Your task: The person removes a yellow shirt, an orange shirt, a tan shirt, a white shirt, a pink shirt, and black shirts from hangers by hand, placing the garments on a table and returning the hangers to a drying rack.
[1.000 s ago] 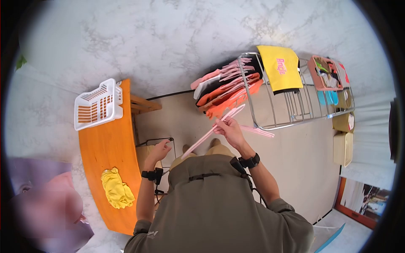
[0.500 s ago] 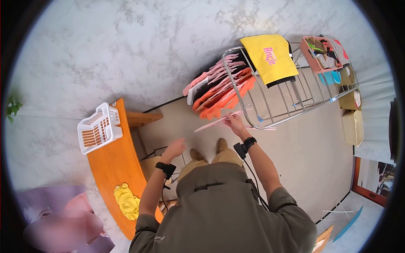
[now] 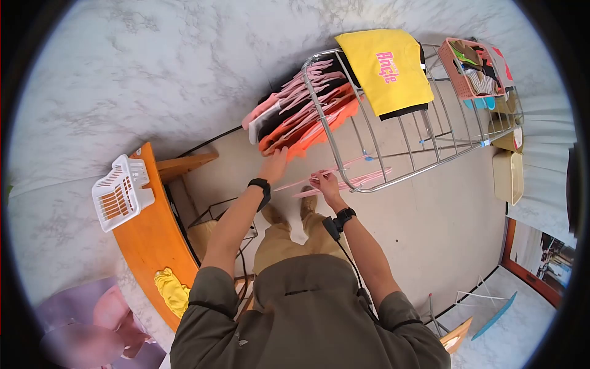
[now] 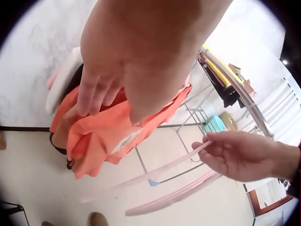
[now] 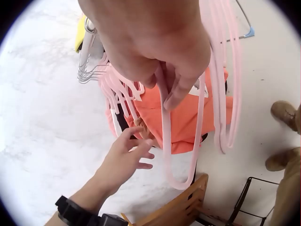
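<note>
My left hand (image 3: 275, 162) is at the near end of the orange garments (image 3: 301, 146) hanging from the rack; in the left wrist view its extended fingers lie over the orange cloth (image 4: 101, 129). My right hand (image 3: 327, 186) pinches a pink hanger (image 3: 292, 184), with several more pink hangers (image 3: 369, 177) beside it. In the right wrist view the right hand (image 5: 157, 52) grips a hanger (image 5: 167, 141) in front of the orange cloth, and the left hand (image 5: 120, 162) has its fingers spread near the garments.
The metal rack (image 3: 402, 170) carries a yellow cloth (image 3: 387, 74) and a pink basket (image 3: 473, 92) of small items. At left a wooden table (image 3: 138, 249) bears a white basket (image 3: 120, 200) and a crumpled yellow cloth (image 3: 172, 292). A black-framed stool stands beside the table.
My left hand has moved up and forward to the orange garments. My right hand keeps its hold on the pink hangers, lowered toward the rack's near corner. The head view has shifted.
</note>
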Motion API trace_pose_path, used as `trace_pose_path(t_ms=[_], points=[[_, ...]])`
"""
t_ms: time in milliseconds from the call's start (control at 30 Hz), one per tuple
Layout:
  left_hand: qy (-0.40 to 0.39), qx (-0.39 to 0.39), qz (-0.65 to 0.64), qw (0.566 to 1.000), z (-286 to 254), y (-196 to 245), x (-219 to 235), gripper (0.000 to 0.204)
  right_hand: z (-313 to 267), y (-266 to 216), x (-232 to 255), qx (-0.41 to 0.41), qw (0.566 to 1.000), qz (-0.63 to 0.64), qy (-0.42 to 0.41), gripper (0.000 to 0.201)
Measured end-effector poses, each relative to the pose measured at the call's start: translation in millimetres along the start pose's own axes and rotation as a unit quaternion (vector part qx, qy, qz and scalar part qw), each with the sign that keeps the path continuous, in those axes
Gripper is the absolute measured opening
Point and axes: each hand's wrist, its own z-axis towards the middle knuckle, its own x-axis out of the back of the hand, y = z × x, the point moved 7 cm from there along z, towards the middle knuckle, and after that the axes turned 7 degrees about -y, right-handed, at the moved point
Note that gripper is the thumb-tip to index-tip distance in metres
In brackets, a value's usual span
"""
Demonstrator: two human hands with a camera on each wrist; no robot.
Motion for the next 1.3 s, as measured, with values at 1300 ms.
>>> trace_pose_path(t_ms=[1300], points=[[0.269, 0.109, 0.007, 0.957, -357, -74, 148, 0.013, -153, -91, -336, 0.551, 0.594, -0.553, -0.196, 0.03]])
